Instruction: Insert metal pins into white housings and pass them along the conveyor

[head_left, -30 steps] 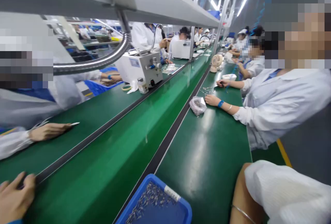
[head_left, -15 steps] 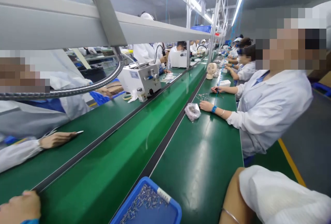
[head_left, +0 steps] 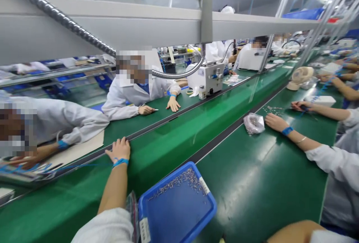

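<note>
Fingers [head_left: 119, 146] of the left hand [head_left: 120, 150] lie loosely together, empty, on the far edge of the green belt [head_left: 168, 149], left of the near blue tray [head_left: 179, 207], while the right hand seems out of view.

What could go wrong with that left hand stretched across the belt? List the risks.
1. The left hand rests by the dark strip at the far edge of the green conveyor belt; if the belt runs, fingers could get nipped there.
2. The forearm reaches past the blue tray of small metal parts; pulling back carelessly might knock it and scatter them.
3. The blue wrist strap has a cord trailing left that could snag.
</note>
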{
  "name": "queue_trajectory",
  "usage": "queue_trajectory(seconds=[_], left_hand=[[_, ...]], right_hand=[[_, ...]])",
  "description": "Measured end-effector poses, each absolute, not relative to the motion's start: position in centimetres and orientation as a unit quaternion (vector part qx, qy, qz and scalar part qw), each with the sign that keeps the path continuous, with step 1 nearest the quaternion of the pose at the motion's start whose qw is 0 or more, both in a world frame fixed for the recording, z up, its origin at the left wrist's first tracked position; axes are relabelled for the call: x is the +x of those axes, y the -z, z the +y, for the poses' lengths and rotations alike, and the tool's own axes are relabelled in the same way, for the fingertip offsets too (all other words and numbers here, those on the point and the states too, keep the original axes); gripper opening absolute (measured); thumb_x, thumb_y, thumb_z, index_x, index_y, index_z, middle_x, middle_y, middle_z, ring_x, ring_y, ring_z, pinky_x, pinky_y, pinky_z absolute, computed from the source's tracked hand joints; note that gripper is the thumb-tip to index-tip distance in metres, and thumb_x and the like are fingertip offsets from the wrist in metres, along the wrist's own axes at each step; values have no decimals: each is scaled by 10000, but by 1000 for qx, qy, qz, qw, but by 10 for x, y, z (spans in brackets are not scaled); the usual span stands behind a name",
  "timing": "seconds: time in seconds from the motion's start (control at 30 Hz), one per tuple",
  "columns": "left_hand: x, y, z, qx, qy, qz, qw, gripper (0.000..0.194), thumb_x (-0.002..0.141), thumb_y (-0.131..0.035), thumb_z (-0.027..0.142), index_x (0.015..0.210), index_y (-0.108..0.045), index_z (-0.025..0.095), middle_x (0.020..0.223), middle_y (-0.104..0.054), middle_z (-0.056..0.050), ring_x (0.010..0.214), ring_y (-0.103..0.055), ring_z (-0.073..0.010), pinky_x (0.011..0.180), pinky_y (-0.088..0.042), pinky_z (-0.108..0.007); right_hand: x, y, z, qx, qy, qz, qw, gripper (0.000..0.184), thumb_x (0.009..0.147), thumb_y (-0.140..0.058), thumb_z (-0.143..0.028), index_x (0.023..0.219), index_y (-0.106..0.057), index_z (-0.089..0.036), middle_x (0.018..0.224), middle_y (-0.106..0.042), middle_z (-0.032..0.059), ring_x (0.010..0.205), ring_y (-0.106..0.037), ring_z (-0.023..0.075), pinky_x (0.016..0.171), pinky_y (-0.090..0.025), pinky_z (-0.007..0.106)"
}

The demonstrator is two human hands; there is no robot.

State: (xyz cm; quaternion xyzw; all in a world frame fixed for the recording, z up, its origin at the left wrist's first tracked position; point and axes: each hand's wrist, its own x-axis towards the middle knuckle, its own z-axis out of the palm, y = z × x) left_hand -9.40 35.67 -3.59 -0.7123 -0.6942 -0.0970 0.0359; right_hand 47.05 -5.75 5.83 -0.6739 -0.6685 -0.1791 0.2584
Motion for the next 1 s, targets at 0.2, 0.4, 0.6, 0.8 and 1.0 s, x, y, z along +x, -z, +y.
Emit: queue_trajectory(seconds=[0.2, 0.4, 0.6, 0.8, 1.0], left_hand=[[-103, 43, 355, -726, 109, -678, 49, 463, 996, -559, 357, 1423, -479, 193, 1495, -465, -120, 1398, -422, -312, 1170, -296, -613], [-112, 44, 346, -712, 105, -693, 22, 525, 998, -551, 391, 1476, -420, 217, 1561, -387, -122, 1437, -370, -328, 1175, -292, -622], [-114, 44, 315, -670, 76, -738, -41, 612, 1017, -470, 473, 1549, -296, 227, 1628, -264, -134, 1493, -254, -365, 1188, -217, -675], [-108, 19, 270, -667, 35, -742, -64, 615, 978, -541, 508, 1498, -391, 214, 1593, -327, -136, 1460, -317, -364, 1180, -238, -666], [-113, 20, 247, -648, 54, -757, -66, 553, 971, -572, 472, 1445, -459, 210, 1571, -359, -122, 1443, -341, -339, 1187, -243, -626]], right_hand=[[495, -56, -74, -652, 154, -682, 293, 477, 888, -203, -119, 429, -322, -170, 483, -296, -79, 469, -327, 28, 493, -212, 156], [417, -87, -72, -565, 128, -742, 337, 494, 926, -233, -201, 528, -524, -238, 513, -476, -53, 440, -396, 36, 415, -180, 149], [132, -24, -109, -425, 23, -870, 248, 342, 971, -490, -318, 645, -546, -229, 464, -514, -64, 403, -453, 92, 369, -203, 207], [33, 68, -137, -350, 42, -915, 198, 385, 902, -551, -518, 672, -449, -226, 501, -557, -61, 371, -494, 124, 335, -157, 328], [49, 79, -138, -324, 78, -910, 248, 225, 990, -415, -223, 766, -426, -237, 564, -550, -48, 441, -567, 144, 431, -319, 320]])
